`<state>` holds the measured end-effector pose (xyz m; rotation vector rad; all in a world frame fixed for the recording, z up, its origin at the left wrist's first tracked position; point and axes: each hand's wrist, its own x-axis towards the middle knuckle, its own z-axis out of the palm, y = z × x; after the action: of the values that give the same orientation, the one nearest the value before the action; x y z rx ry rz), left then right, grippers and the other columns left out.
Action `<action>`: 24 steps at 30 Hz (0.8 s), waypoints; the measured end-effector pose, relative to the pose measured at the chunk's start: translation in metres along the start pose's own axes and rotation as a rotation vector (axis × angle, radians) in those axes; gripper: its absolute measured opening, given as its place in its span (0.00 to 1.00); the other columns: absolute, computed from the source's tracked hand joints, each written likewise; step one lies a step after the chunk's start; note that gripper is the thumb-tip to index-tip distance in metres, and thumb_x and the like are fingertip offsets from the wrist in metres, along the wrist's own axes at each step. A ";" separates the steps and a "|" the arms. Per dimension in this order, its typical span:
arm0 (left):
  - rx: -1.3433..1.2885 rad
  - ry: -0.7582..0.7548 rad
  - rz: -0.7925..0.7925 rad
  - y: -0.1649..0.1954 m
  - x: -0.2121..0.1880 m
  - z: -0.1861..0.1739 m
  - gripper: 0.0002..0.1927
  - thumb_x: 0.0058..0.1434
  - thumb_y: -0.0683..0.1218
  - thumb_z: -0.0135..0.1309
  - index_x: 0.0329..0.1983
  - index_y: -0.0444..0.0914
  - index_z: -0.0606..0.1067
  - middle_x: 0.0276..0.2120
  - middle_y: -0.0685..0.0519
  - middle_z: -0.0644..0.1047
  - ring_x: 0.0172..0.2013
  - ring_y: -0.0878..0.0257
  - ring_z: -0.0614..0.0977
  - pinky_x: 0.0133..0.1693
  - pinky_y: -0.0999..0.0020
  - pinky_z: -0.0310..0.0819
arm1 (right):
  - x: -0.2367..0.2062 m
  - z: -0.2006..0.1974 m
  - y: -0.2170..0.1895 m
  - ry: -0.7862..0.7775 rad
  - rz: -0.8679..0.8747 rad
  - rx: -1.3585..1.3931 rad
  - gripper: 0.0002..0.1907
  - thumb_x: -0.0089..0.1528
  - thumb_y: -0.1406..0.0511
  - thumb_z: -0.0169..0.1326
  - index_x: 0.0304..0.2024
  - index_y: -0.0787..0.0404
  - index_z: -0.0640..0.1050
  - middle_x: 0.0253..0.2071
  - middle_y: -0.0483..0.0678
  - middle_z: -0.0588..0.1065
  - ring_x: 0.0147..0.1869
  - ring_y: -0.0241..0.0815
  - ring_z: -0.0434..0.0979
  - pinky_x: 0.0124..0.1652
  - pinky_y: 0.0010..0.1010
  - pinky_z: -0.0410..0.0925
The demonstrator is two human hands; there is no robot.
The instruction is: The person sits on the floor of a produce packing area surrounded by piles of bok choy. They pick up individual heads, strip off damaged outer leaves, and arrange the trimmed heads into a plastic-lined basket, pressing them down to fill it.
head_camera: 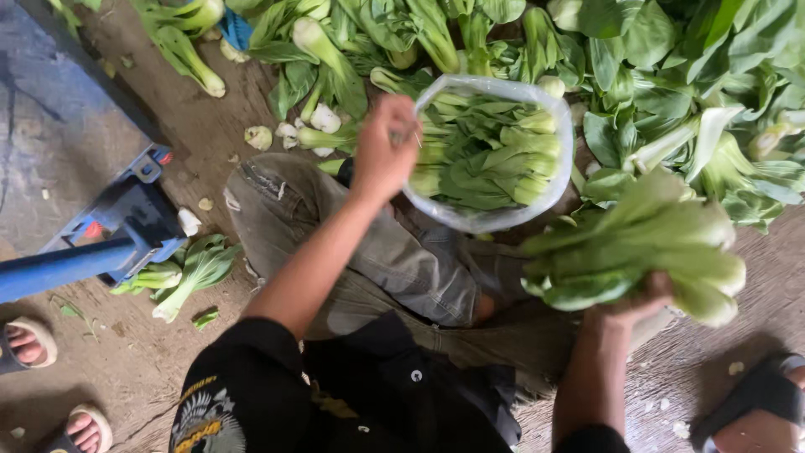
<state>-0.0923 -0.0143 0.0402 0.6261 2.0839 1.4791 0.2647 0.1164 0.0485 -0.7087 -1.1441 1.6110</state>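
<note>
- At the middle of the scene, the left hand (381, 151) is closed on the rim of a clear plastic bag (490, 220), pinching the left edge and holding its mouth open.
- Inside the bag lie several heads of bok choy, pale stems and green leaves packed side by side.
- To the right and nearer, the right hand (625, 309) grips a bunch of bok choy (637, 252) from below, the leaves pointing left and the pale bases right, just beside the bag and apart from it.
- Beyond both hands, a loose heap of bok choy (671, 75) covers the far ground.
- Under the bag, the person's grey trousers (394, 260) show bent knees.
- On the left, a blue metal frame (92, 252) stands over a few stray bok choy heads (189, 273).
- Sandalled feet (25, 344) of others sit at the near left, and another sandalled foot at the near right corner.
</note>
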 end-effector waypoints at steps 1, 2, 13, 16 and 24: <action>0.124 0.103 0.057 -0.008 0.028 -0.005 0.19 0.59 0.44 0.61 0.51 0.34 0.71 0.46 0.43 0.79 0.45 0.51 0.84 0.45 0.56 0.77 | 0.012 -0.001 0.007 -0.025 0.045 0.028 0.47 0.63 0.45 0.58 0.75 0.63 0.60 0.69 0.52 0.66 0.71 0.50 0.67 0.73 0.47 0.62; 0.244 0.208 0.123 -0.018 0.049 -0.007 0.25 0.57 0.46 0.65 0.52 0.31 0.70 0.47 0.39 0.77 0.47 0.47 0.81 0.49 0.55 0.75 | 0.027 -0.001 0.014 -0.055 0.081 0.056 0.47 0.63 0.47 0.59 0.75 0.64 0.60 0.68 0.52 0.66 0.70 0.49 0.66 0.73 0.45 0.61; 0.166 -0.092 -0.241 -0.096 0.084 0.033 0.15 0.65 0.50 0.54 0.48 0.36 0.77 0.41 0.40 0.82 0.44 0.47 0.83 0.45 0.55 0.74 | 0.122 0.116 0.071 -0.649 -0.489 -0.740 0.51 0.59 0.46 0.65 0.74 0.61 0.56 0.67 0.53 0.60 0.70 0.49 0.63 0.68 0.48 0.60; -0.090 0.030 -0.214 -0.103 0.082 0.038 0.14 0.60 0.45 0.52 0.48 0.35 0.76 0.40 0.43 0.82 0.42 0.49 0.83 0.44 0.57 0.74 | 0.112 0.150 0.097 -0.687 -0.735 -1.198 0.53 0.60 0.40 0.64 0.74 0.62 0.59 0.72 0.63 0.58 0.73 0.64 0.62 0.68 0.57 0.60; -0.100 0.075 -0.211 -0.075 0.066 0.029 0.13 0.61 0.48 0.56 0.44 0.35 0.79 0.38 0.43 0.83 0.41 0.50 0.85 0.44 0.57 0.76 | 0.088 0.165 0.123 -0.889 -0.911 -1.401 0.54 0.53 0.34 0.64 0.70 0.54 0.65 0.67 0.67 0.59 0.65 0.66 0.63 0.56 0.61 0.56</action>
<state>-0.1299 0.0256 -0.0480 0.3063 2.0458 1.4943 0.0459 0.1364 0.0057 -0.0897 -2.7464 0.0628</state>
